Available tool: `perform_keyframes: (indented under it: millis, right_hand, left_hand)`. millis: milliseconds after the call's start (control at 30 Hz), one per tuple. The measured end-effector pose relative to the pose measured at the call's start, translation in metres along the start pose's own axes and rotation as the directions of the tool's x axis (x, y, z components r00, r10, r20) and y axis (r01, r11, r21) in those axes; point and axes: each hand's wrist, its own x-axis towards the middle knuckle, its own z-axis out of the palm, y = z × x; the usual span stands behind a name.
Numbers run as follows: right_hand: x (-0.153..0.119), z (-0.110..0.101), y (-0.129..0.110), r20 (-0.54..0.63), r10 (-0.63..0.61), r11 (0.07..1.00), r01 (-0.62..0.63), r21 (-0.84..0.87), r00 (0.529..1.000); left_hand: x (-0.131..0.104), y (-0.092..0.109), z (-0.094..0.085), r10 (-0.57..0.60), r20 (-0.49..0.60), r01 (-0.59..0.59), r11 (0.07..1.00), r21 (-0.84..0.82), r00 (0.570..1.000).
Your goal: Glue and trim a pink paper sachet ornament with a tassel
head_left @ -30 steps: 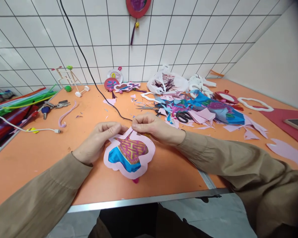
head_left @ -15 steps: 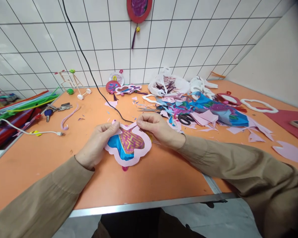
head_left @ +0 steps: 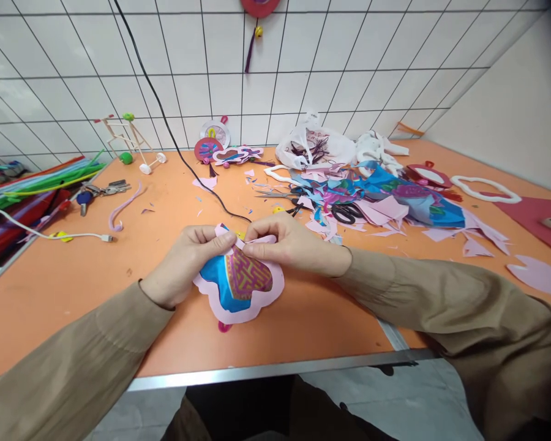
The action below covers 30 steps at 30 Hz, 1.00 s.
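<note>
A flower-shaped ornament (head_left: 239, 282) with a pink rim and a blue and purple patterned fabric centre is between my two hands, just above the table. My left hand (head_left: 190, 260) is closed on its upper left rim, thumb on the front. My right hand (head_left: 287, 245) pinches the top edge close beside the left thumb. A magenta loop (head_left: 224, 327) sticks out below the ornament. Part of the upper rim is hidden by my fingers.
Scissors (head_left: 280, 194), scraps of pink paper (head_left: 386, 210) and blue fabric (head_left: 445, 214) lie beyond my right hand. A white plastic bag (head_left: 335, 147) is behind them. Keys (head_left: 105, 191), a white cable (head_left: 50, 233) and pipe cleaners (head_left: 37, 187) lie left. A black cord (head_left: 183, 162) runs down the wall.
My right hand has shifted left along the ornament's top edge, close to my left thumb. The upper rim is bent and the ornament has tilted slightly. The camera view has dipped.
</note>
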Motion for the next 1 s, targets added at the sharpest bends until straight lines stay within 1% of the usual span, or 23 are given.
perform_keyframes:
  millis: [67, 167, 233, 333, 500, 600, 767, 800, 933, 1000]
  right_hand:
    - [0.0005, 0.0000, 0.0021, 0.012, -0.025, 0.999, 0.025, 0.037, 1.000]
    - [0.0012, -0.0002, 0.0059, 0.010, -0.024, 0.997, 0.023, 0.080, 1.000]
    - [0.0012, 0.0002, 0.0075, 0.001, -0.008, 0.996, 0.008, 0.091, 1.000]
    - [0.0005, 0.0016, 0.0085, 0.005, 0.013, 0.995, -0.013, 0.100, 1.000]
    - [0.0001, 0.0033, 0.0089, 0.014, -0.008, 0.992, 0.006, 0.126, 1.000]
    - [0.0005, 0.0026, 0.0080, 0.003, -0.022, 0.994, 0.022, 0.103, 1.000]
    - [-0.0008, 0.0018, 0.0046, -0.099, -0.051, 0.998, 0.055, 0.041, 0.994]
    - [-0.0011, 0.0023, 0.0044, -0.102, -0.058, 0.997, 0.062, 0.036, 0.993]
    - [-0.0005, 0.0049, 0.0072, -0.035, -0.059, 0.997, 0.061, 0.046, 0.998]
    - [0.0002, 0.0053, 0.0089, -0.027, -0.039, 0.996, 0.042, 0.082, 0.999]
  left_hand:
    - [0.0011, -0.0003, -0.0025, -0.035, 0.016, 0.035, 0.999, -0.031, 0.999]
    - [0.0023, -0.0001, -0.0077, -0.023, 0.040, 0.025, 0.998, -0.055, 0.999]
    - [0.0020, 0.0011, -0.0100, -0.009, 0.066, 0.012, 0.999, -0.039, 0.998]
    - [0.0006, 0.0033, -0.0101, -0.020, 0.088, 0.019, 1.000, 0.015, 0.996]
    - [0.0001, 0.0041, -0.0084, -0.026, 0.045, 0.023, 0.998, 0.065, 0.999]
    - [0.0008, 0.0037, -0.0092, -0.025, 0.031, 0.022, 0.996, 0.086, 0.999]
    - [0.0008, 0.0021, -0.0094, -0.022, 0.015, 0.020, 0.992, 0.124, 1.000]
    - [0.0007, 0.0013, -0.0092, -0.023, 0.019, 0.020, 0.990, 0.140, 1.000]
    - [0.0010, -0.0031, -0.0092, -0.025, 0.050, 0.017, 0.987, 0.160, 0.998]
    - [0.0015, -0.0047, -0.0101, -0.014, 0.067, 0.004, 0.989, 0.150, 0.998]
